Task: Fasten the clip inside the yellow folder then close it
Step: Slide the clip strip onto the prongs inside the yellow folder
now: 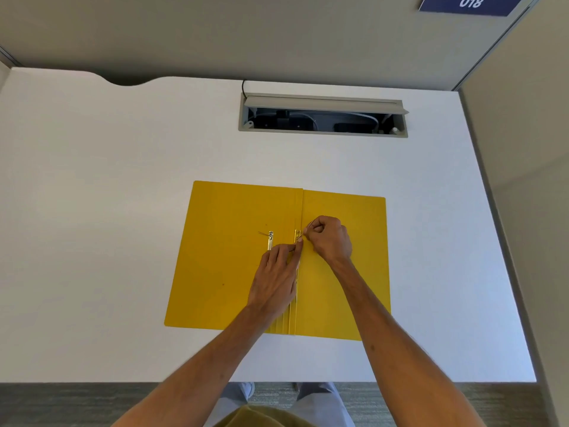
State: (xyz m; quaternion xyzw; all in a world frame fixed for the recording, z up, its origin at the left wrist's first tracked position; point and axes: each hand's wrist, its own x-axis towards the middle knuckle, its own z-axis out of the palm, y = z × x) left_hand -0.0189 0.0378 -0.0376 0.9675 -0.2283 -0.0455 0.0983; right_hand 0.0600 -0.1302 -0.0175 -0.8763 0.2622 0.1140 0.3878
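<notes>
A yellow folder [221, 257] lies open and flat on the white desk [92, 211], spine running away from me. Near the spine sits a brass clip base [297, 234]. A loose metal clip bar [270, 240] rests on the left leaf, with a thin prong sticking out to its left. My right hand [331, 238] is closed, pinching a thin metal prong of the clip between thumb and fingers just right of the spine. My left hand [277, 275] lies flat over the spine, its fingertips pressing at the clip base and hiding the lower part of the clip.
A recessed cable tray [323, 131] with its grey lid raised sits in the desk beyond the folder. Grey partition walls stand behind and to the right. A blue sign reading 018 [469, 3] hangs at top right. The desk's near edge runs below my forearms.
</notes>
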